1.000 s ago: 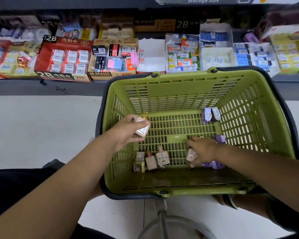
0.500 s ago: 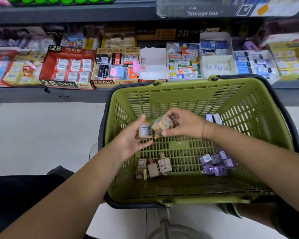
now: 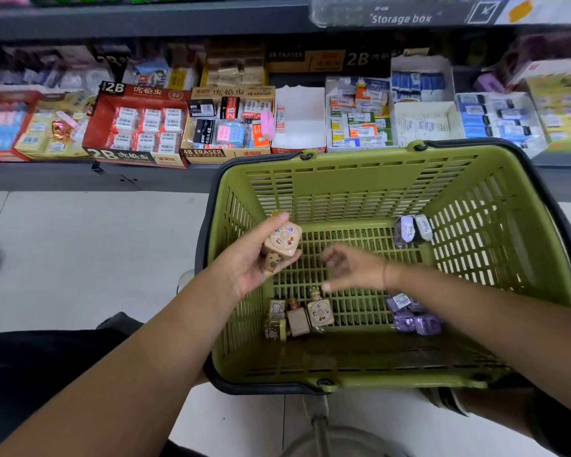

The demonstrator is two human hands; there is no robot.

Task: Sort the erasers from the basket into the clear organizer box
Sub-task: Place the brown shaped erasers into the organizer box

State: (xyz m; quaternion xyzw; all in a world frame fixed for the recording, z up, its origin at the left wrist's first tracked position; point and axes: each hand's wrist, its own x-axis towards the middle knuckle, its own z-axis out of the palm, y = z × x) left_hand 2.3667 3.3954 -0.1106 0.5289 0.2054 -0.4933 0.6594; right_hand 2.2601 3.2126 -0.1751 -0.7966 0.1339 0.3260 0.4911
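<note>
Holding tan erasers (image 3: 282, 247) over green basket (image 3: 508, 258), purple erasers (image 3: 416, 323) inside

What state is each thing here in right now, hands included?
green basket: upright, holding scattered erasers.
left hand: grips the held tan erasers above the basket.
right hand: open, blurred, holding nothing, over the basket floor.
loose tan erasers: lying clustered on the basket floor.
purple erasers: heaped by the right forearm.
corner erasers: leaning against the far right wall.
</note>
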